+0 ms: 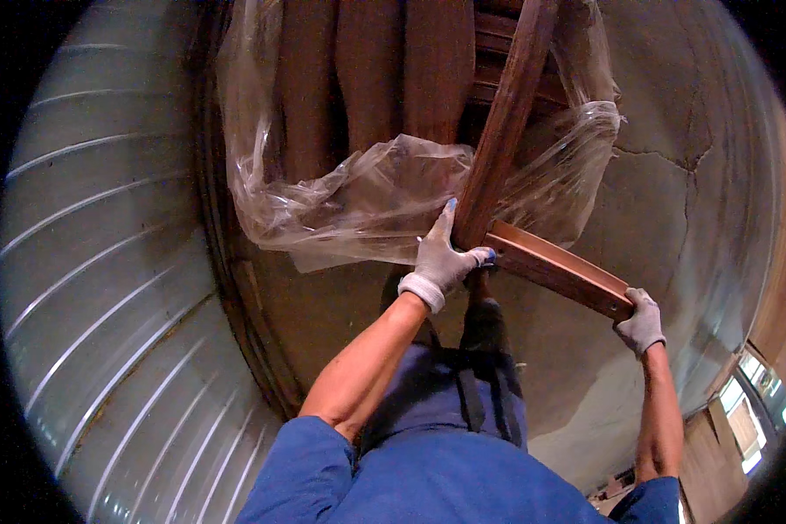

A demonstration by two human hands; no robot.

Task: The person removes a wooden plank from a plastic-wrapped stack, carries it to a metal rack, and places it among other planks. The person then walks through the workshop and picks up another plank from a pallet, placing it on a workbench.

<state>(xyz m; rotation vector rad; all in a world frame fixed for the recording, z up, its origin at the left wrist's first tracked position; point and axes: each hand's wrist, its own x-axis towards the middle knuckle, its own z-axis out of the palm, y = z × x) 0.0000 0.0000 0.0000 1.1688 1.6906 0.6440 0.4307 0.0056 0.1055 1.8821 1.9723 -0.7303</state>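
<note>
Left hand (445,262), gloved, was half spread around the lower end of a long brown bar (506,122) near the centre of the frame, fingers along its left edge and thumb reaching right under its end; how firmly it gripped could not be told. Right hand (642,323), also gloved, was closed round the far end of a short brown channel (555,272), right of centre. Wrinkled clear plastic film (323,214) came just beside the left fingers, leaving little room there. Cracked concrete floor (672,218) gave wider room right of the channel, while the ribbed metal sheeting (105,227) at the left edge stood well apart from both hands. The channel's long axis sloped from the bar's lower end down toward the lower right, its trough facing up. The bar's long axis ran up, leaning right, to the top edge, beside brown panels (367,79) at upper centre.
</note>
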